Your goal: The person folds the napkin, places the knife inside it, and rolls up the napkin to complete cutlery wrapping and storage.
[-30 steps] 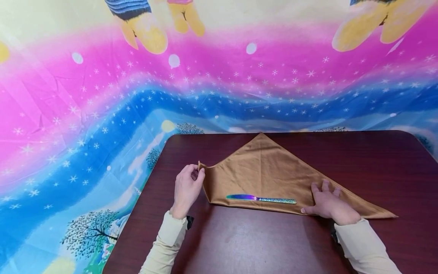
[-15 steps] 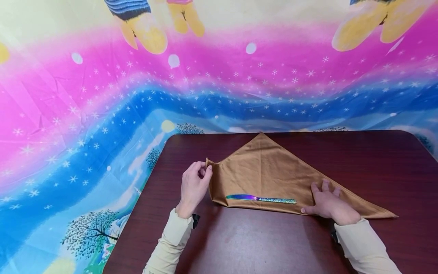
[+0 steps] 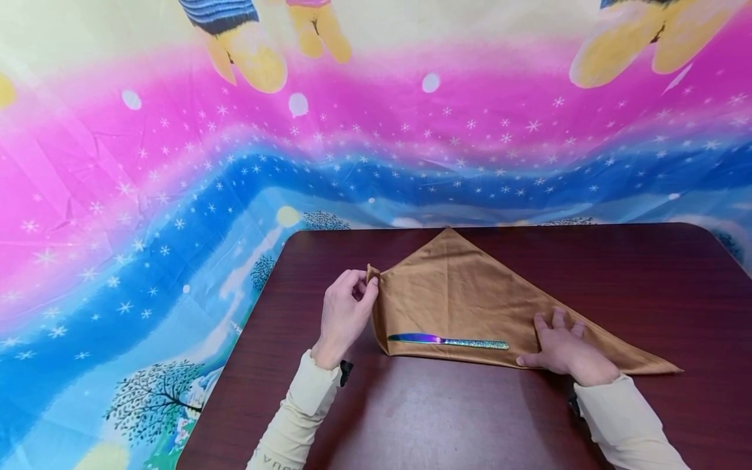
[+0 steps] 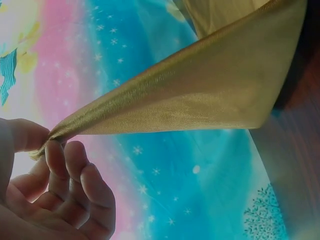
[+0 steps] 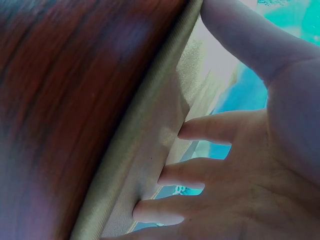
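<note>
A brown satin cloth napkin [image 3: 458, 294], folded into a triangle, lies on the table with its peak at the far edge. My left hand [image 3: 346, 310] pinches its left corner between thumb and fingertips and holds it up off the table; the left wrist view shows the raised cloth [image 4: 190, 95] stretching from the fingertips. A rainbow-coloured table knife [image 3: 446, 341] lies on the napkin near its front fold, blade to the left. On the napkin's right part rests my right hand [image 3: 566, 346], its fingers spread and straight; the fingertips [image 5: 150, 210] touch the cloth in the right wrist view.
The dark reddish wooden table [image 3: 446, 418] has rounded far corners. Behind it and to its left hangs a printed backdrop [image 3: 376, 124] with snowflakes and trees.
My left hand has moved right and slightly away from me, bringing the napkin's lifted left corner closer to the knife. The right hand and the knife have stayed in place.
</note>
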A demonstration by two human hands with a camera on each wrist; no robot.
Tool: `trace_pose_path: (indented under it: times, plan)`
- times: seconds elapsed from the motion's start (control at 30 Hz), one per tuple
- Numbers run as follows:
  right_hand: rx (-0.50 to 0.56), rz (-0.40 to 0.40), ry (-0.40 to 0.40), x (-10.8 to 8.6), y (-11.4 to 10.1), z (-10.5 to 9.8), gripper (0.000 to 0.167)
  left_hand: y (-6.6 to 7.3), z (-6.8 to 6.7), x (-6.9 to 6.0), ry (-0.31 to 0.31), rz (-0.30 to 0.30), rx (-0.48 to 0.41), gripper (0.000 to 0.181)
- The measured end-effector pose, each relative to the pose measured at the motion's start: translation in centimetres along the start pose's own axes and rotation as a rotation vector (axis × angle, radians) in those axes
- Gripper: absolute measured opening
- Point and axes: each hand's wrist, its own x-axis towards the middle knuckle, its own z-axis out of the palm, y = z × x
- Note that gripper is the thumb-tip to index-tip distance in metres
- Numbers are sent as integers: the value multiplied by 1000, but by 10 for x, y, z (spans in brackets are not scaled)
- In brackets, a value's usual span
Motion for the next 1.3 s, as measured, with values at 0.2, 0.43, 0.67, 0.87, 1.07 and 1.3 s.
trace_pose_path:
  times: [0.2, 0.43, 0.67, 0.87, 1.07, 1.3]
  plan:
    - [9, 4, 3, 0, 0, 0, 106, 9, 4, 1, -27, 16, -15, 10]
    - [-8, -14, 8, 1, 1, 0, 106, 17, 10, 2, -54, 48, -23, 9]
    - [-10, -15, 13, 0, 0, 0, 105, 23, 15, 1, -76, 82, -41, 10]
    - [-9, -9, 17, 0, 0, -1, 105, 27, 20, -1, -87, 118, -49, 8]
    - [-2, -2, 9, 0, 1, 0, 106, 31, 24, -3, -112, 151, -55, 8]
    - [13, 5, 2, -1, 0, -1, 107, 36, 30, -5, -134, 202, -39, 7]
